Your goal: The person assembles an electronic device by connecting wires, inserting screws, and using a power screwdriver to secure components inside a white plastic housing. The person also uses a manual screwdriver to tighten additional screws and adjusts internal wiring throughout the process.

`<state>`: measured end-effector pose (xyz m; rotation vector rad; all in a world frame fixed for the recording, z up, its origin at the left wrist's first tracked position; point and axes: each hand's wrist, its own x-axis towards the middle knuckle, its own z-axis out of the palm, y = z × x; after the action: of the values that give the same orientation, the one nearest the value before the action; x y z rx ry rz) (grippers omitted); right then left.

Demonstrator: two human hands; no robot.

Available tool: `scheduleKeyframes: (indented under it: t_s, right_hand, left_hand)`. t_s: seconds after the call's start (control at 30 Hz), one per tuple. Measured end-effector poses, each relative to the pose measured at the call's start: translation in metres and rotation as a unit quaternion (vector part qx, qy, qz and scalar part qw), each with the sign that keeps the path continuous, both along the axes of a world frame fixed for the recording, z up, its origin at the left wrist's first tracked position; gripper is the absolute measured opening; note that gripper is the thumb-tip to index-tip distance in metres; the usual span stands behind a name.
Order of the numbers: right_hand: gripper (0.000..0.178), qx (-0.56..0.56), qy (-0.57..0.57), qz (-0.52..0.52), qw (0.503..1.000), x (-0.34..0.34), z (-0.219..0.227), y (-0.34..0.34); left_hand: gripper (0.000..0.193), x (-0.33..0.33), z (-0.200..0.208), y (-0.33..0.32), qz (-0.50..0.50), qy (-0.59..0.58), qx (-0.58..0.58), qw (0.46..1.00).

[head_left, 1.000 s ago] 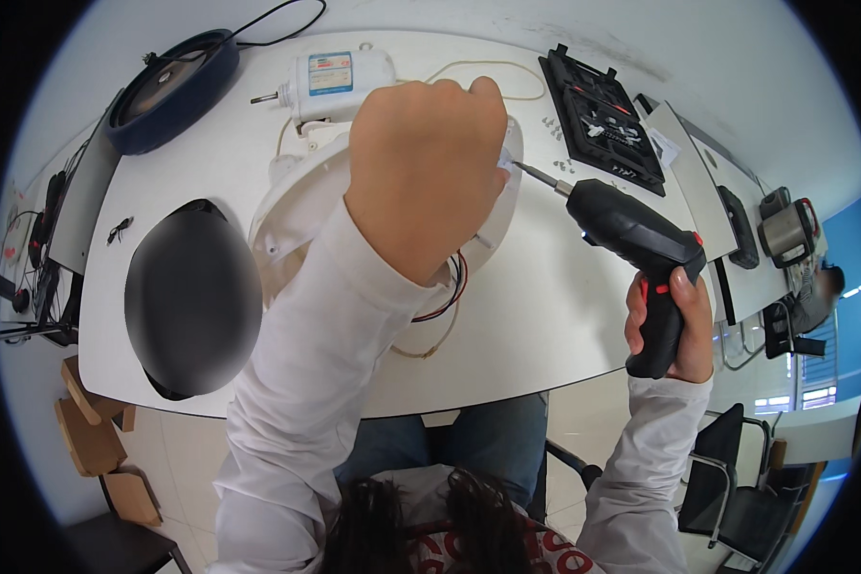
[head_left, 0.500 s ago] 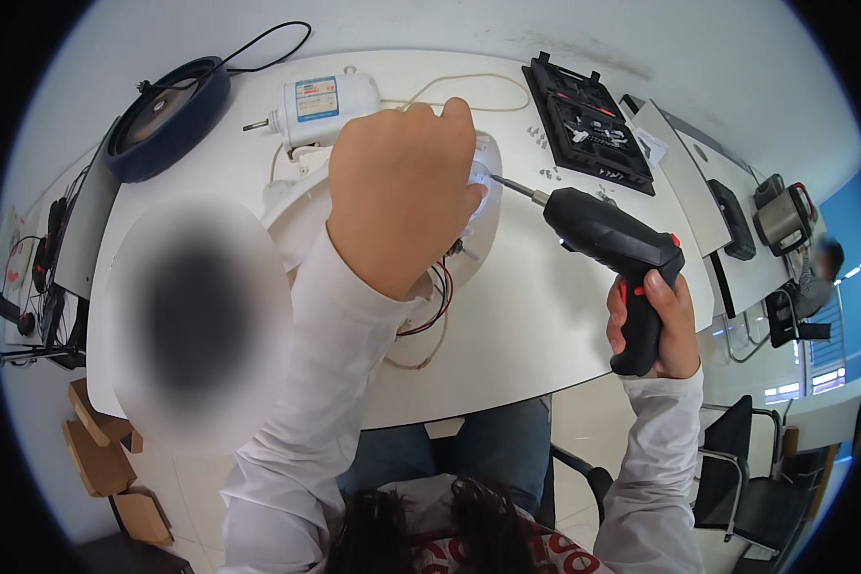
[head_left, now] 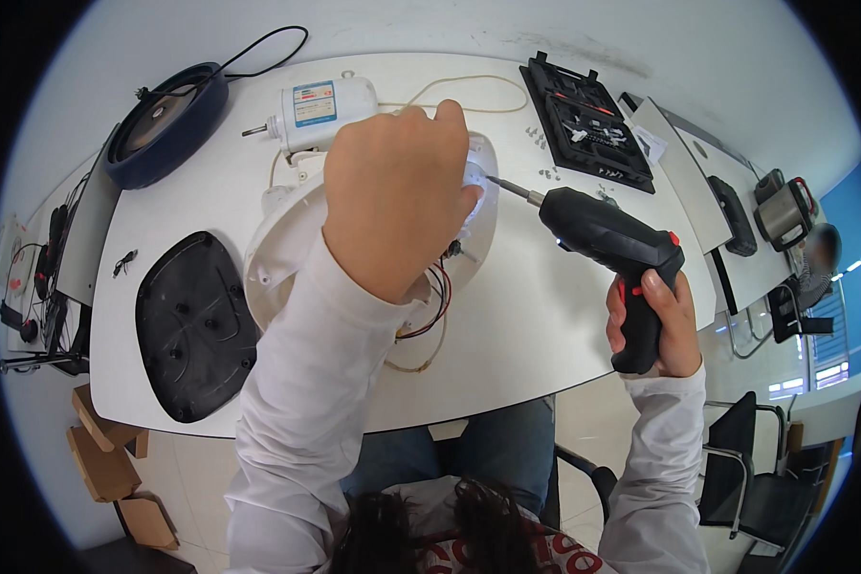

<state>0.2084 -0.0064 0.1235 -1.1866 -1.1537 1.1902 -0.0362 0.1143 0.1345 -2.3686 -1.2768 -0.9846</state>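
My right hand (head_left: 676, 320) is closed round the grip of a black cordless screwdriver (head_left: 607, 230) with red buttons. Its bit points left, and the tip is at the right part of a white plastic housing (head_left: 488, 234), where a light shines. Over that housing is my left hand (head_left: 397, 196), closed with bent fingers and the thumb toward the bit; what the fingers hold is hidden beneath it. Red and black wires (head_left: 440, 301) come out of the housing below my left hand. I cannot tell whether the bit touches a screw.
A black plastic cover (head_left: 196, 330) lies at the left. Behind stand a white motor (head_left: 330, 105) with a metal shaft and a round dark-blue base (head_left: 167, 124) with a cord. An opened black tool case (head_left: 588, 120) lies far right, with small screws (head_left: 538, 137) beside it.
The screwdriver and my left hand have shifted very slightly left in the view. The black cover, behind a blurred patch before, now shows. Both grips look the same.
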Motion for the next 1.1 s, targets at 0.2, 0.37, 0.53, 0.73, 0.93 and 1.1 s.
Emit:
scheduleKeyframes:
  t_s: [0.2,0.37,0.53,0.73,0.93,1.1]
  right_hand:
    - [0.049,0.008,-0.013,0.016,1.000,0.002,0.001,0.000]
    - [0.049,0.021,-0.042,0.030,0.998,0.003,0.001,0.000]
    - [0.049,0.027,-0.047,0.036,0.998,0.005,-0.001,0.000]
    - [0.046,0.040,-0.084,0.065,0.994,0.007,0.002,0.001]
    - [0.039,0.068,-0.094,0.060,0.991,0.011,-0.002,0.000]
    - [0.039,0.046,-0.083,0.059,0.994,0.014,-0.002,0.002]
  left_hand:
    - [0.038,0.000,0.001,0.000,0.000,0.003,-0.004,1.000]
    - [0.039,-0.001,0.000,0.000,0.001,-0.001,0.002,1.000]
    - [0.040,0.000,0.002,-0.001,0.001,0.003,-0.011,1.000]
    - [0.043,0.000,0.004,-0.001,0.029,0.027,-0.053,0.998]
    - [0.045,0.000,0.008,-0.003,0.045,0.047,-0.088,0.994]
    - [0.046,0.001,0.009,-0.005,0.050,0.054,-0.093,0.993]
